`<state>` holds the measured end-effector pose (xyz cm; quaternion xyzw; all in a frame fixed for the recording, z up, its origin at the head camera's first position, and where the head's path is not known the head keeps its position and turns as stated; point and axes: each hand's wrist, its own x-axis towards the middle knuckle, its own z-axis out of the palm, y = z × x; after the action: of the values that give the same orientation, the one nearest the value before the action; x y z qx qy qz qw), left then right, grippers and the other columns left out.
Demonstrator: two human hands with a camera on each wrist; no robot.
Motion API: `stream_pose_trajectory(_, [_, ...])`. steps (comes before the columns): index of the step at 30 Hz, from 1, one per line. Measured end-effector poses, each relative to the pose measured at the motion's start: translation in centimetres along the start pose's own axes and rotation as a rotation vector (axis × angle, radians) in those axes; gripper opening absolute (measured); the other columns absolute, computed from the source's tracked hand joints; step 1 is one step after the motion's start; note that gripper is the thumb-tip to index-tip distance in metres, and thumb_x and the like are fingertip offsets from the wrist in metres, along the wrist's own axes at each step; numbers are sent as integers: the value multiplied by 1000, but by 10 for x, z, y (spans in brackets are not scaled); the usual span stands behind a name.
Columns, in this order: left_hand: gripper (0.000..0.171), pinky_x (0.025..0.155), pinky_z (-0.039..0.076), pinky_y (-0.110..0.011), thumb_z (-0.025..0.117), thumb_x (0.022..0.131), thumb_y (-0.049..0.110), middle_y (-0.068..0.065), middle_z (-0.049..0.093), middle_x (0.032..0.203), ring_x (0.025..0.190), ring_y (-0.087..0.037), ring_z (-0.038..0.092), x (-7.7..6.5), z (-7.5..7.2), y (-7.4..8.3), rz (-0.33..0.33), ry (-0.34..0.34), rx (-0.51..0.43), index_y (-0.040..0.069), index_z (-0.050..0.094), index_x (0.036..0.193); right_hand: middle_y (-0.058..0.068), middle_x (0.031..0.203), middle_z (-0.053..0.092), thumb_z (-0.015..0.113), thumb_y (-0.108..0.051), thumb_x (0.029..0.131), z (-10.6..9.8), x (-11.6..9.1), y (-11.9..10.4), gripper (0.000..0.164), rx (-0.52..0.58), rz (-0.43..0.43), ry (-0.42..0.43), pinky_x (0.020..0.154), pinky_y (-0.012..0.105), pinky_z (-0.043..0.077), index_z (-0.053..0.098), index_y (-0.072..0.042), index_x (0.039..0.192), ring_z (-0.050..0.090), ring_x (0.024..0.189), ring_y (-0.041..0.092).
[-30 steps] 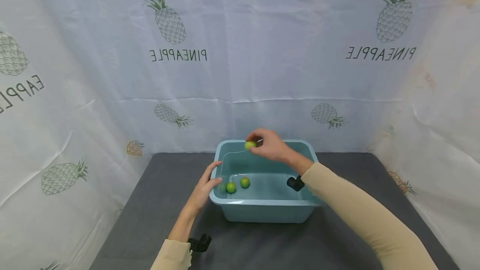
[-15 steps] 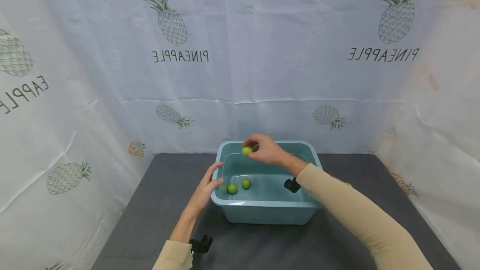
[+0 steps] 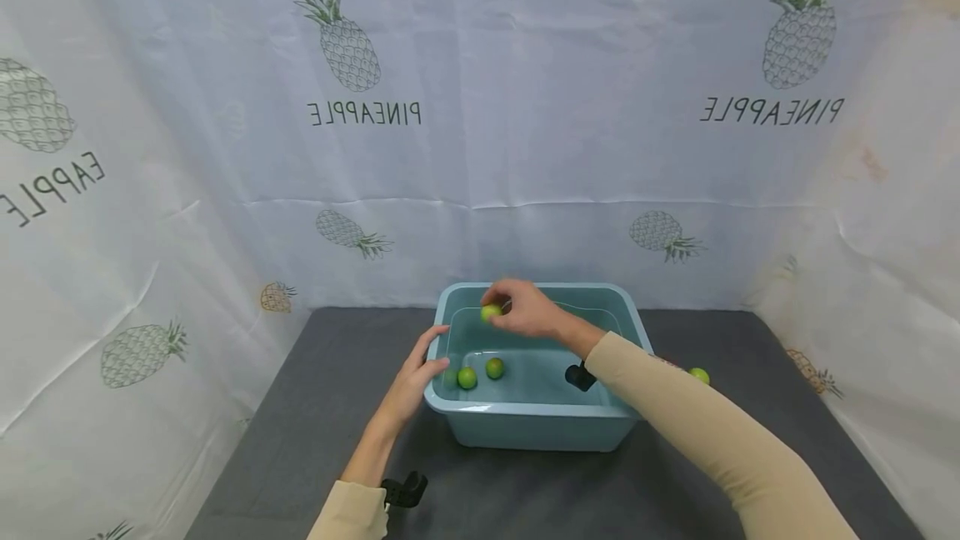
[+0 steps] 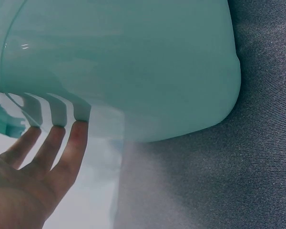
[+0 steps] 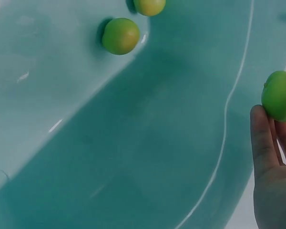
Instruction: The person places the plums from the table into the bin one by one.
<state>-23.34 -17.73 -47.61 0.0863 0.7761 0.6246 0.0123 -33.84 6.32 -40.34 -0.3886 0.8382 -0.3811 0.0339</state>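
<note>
A light blue-green plastic basin (image 3: 536, 427) stands on the dark table. My left hand (image 3: 408, 380) holds its left rim, thumb over the edge; in the left wrist view several fingers (image 4: 75, 143) of it touch the outer wall. Above the basin's back left part, my right hand (image 3: 525, 311) pinches a small round green fruit (image 3: 491, 312), lime-like, between thumb and fingers. The same fruit (image 5: 279, 97) appears at the right of the right wrist view. Inside, on the basin floor, lie two more green fruits, one (image 3: 467, 377) at the left and another (image 3: 495, 368) beside it.
Right of the basin, partly behind the right sleeve (image 3: 675, 407), another green fruit (image 3: 699, 376) lies on the table (image 3: 337, 357). A reddish-brown thing there is mostly hidden. A pineapple-print cloth (image 3: 525, 148) hangs behind and at both sides.
My right hand has moved down and slightly left with the fruit. Past my right sleeve, the fruit on the table has come into view. My left hand keeps its hold on the rim.
</note>
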Motion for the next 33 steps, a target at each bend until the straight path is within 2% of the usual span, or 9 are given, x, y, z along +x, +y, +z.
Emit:
stream_pose_trajectory(5, [51, 109, 31, -62, 49, 105, 21, -14, 18, 167, 148, -38, 27, 0, 1, 1, -3, 3, -3, 20, 39, 154, 6, 109, 67, 68, -10, 94, 4, 0, 4, 25, -5, 19, -19, 89, 36, 53, 68, -1, 118, 63, 99, 19])
stream_pose_trajectory(16, [50, 112, 28, -64, 50, 104, 21, -13, 19, 167, 149, -37, 25, 1, 1, 4, -6, 11, -18, 22, 41, 153, 4, 107, 67, 68, -11, 95, 9, 2, 11, 26, -34, 7, -56, 84, 35, 53, 69, 0, 118, 63, 94, 16])
stream_pose_trajectory(23, [51, 111, 28, -65, 50, 104, 22, -13, 19, 167, 149, -38, 25, 0, 1, 3, -7, 13, -6, 22, 41, 153, 3, 107, 66, 68, -10, 95, 15, 2, 10, 25, -63, 42, -88, 85, 34, 53, 68, 0, 118, 61, 95, 16])
stream_pose_trajectory(33, [50, 111, 28, -65, 51, 103, 23, -14, 21, 166, 148, -39, 27, -1, 1, 2, -9, 20, 5, 23, 42, 153, 3, 109, 66, 68, -11, 96, 21, 2, 10, 26, -78, 40, -120, 86, 34, 53, 68, -1, 119, 63, 96, 16])
